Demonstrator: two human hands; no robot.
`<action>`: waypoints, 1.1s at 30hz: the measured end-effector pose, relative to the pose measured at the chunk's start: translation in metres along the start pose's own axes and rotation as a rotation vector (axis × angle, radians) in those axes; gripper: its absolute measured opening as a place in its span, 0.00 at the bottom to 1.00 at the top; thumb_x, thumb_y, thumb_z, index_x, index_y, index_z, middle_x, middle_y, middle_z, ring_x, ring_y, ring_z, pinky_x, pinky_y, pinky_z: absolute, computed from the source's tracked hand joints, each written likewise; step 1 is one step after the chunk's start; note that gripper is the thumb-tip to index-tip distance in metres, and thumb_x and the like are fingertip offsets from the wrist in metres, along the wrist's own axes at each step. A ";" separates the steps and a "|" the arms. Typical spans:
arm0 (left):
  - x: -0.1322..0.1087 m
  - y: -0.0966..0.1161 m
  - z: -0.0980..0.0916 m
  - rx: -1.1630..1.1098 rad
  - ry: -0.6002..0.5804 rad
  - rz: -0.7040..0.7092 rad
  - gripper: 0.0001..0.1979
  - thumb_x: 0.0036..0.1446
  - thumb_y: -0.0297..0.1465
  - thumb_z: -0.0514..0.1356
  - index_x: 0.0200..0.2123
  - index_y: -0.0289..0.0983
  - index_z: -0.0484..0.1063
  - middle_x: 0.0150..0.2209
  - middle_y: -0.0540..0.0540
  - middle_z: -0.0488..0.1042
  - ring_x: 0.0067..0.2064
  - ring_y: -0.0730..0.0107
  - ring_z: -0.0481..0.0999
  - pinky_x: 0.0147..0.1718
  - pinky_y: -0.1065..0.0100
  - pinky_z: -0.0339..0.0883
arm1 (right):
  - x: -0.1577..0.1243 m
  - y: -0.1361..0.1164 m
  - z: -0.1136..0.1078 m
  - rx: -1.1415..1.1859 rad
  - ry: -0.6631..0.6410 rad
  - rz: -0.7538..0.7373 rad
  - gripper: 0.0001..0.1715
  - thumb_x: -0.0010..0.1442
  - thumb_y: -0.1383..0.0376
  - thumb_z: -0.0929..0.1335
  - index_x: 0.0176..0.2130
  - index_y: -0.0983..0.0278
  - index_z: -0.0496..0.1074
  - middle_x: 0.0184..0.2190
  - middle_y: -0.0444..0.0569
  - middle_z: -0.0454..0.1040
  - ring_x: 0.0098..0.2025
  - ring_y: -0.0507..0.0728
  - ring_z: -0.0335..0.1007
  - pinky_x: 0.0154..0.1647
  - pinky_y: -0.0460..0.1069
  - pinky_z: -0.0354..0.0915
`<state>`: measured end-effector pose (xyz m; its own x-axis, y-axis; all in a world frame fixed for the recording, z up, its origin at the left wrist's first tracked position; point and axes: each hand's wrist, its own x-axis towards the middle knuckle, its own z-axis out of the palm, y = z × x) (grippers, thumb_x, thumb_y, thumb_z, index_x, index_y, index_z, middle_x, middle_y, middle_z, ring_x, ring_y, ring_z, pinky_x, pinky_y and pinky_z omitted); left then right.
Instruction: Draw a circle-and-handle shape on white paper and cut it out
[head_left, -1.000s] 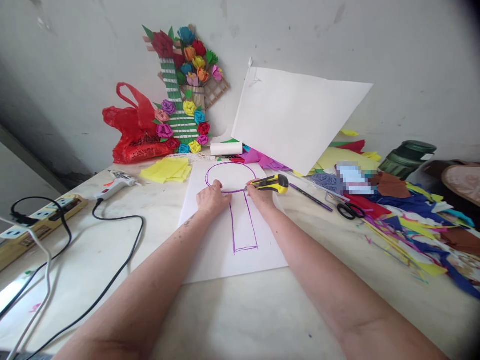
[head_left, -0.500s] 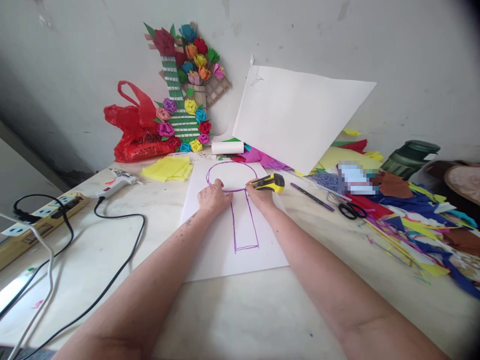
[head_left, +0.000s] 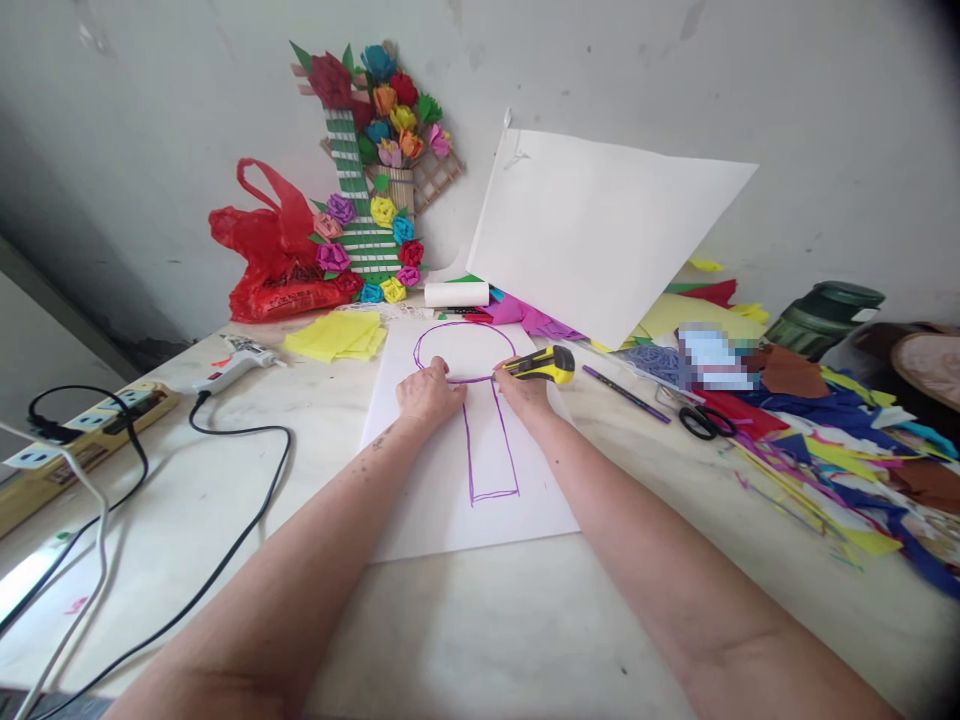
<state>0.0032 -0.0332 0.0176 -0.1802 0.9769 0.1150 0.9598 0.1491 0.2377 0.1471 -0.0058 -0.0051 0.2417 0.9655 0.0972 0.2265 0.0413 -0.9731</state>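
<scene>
The right hand (head_left: pixel 523 393) was closed around a utility knife (head_left: pixel 541 364) with a chunky yellow and black plastic body, its tip resting on the white sheet (head_left: pixel 450 500) where the drawn circle met the right line of the stem. The left hand (head_left: pixel 429 393) lay flat on the same sheet, fingers spread and pressed down, grasping nothing, just left of the knife's tip. The sheet was smooth, stiff-looking paper lying flat on the pale, marbled table (head_left: pixel 487 640). On it ran a thin purple outline (head_left: pixel 484 440): a round loop at the far end and a long narrow rectangle reaching toward the person, rather like a keyhole.

Behind the sheet lay a small white roll (head_left: pixel 456 294) and a loose stack of yellow paper squares (head_left: pixel 336 336). A second large white sheet (head_left: pixel 600 225) leaned tilted against the wall. Further left a crinkled red plastic bag (head_left: pixel 274 255) slumped beside a craft piece (head_left: pixel 371 165) of folded paper roses in many colours, set on green and white striped bands. A white glue gun (head_left: pixel 232 365) rested on the table, its black cord (head_left: pixel 225 560) curling toward a power strip (head_left: pixel 82 440). To the right a slim purple pen (head_left: pixel 626 394) and black-handled scissors (head_left: pixel 701 421) lay near a ragged heap of coloured paper scraps (head_left: pixel 840 440), with a ribbed dark green jar (head_left: pixel 821 318) behind it.
</scene>
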 end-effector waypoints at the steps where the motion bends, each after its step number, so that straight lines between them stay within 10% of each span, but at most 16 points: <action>1: 0.000 0.000 -0.001 0.001 -0.002 -0.001 0.22 0.51 0.45 0.53 0.47 0.43 0.64 0.42 0.42 0.76 0.47 0.56 0.74 0.42 0.60 0.65 | 0.000 0.000 0.000 -0.005 0.002 -0.002 0.04 0.48 0.67 0.65 0.29 0.63 0.68 0.27 0.44 0.73 0.31 0.52 0.70 0.34 0.47 0.66; 33: 0.001 -0.001 0.001 -0.012 0.005 0.009 0.21 0.51 0.45 0.53 0.46 0.42 0.64 0.42 0.41 0.76 0.46 0.56 0.74 0.41 0.61 0.65 | 0.007 0.011 0.001 -0.033 0.066 -0.020 0.06 0.43 0.63 0.65 0.25 0.62 0.70 0.21 0.43 0.71 0.26 0.54 0.68 0.31 0.49 0.66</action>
<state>0.0020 -0.0326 0.0167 -0.1723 0.9774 0.1222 0.9589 0.1381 0.2477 0.1505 0.0018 -0.0154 0.2979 0.9456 0.1308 0.2628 0.0505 -0.9635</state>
